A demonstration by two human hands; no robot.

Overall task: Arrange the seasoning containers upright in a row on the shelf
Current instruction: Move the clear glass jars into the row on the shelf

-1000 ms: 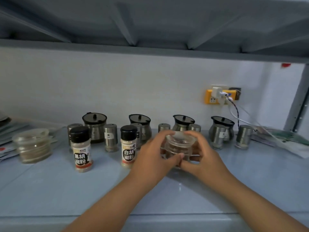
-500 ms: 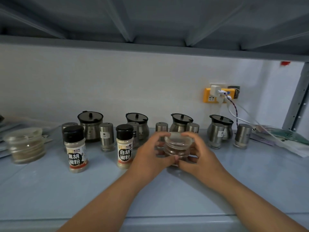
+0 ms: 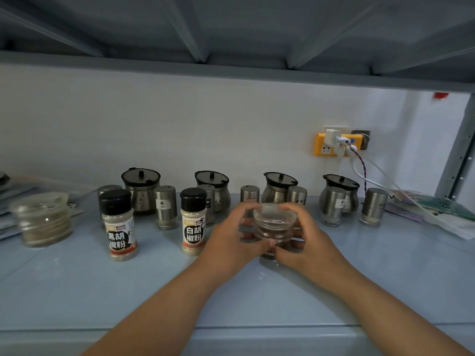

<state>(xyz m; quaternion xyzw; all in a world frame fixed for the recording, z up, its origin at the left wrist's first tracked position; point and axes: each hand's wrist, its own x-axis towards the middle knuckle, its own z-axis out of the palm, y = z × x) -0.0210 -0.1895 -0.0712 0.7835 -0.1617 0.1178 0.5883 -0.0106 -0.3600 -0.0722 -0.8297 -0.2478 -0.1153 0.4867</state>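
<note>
A clear ribbed jar [image 3: 274, 224] with a clear lid stands upright on the pale blue shelf [image 3: 77, 291], gripped between the left hand [image 3: 232, 242] and the right hand [image 3: 308, 245]. Its contents look brownish, though the glass blurs them. Just left of the jar stands a white-pepper bottle [image 3: 193, 222] with a black cap and pale powder. Farther left of the jar is a matching black-pepper bottle [image 3: 118, 226], and well to its left a second ribbed jar [image 3: 42, 219] holding tan powder. Behind the jar runs a row of four steel pots [image 3: 140, 188] with dark lids, and small steel shakers [image 3: 165, 206] stand upright among them.
</note>
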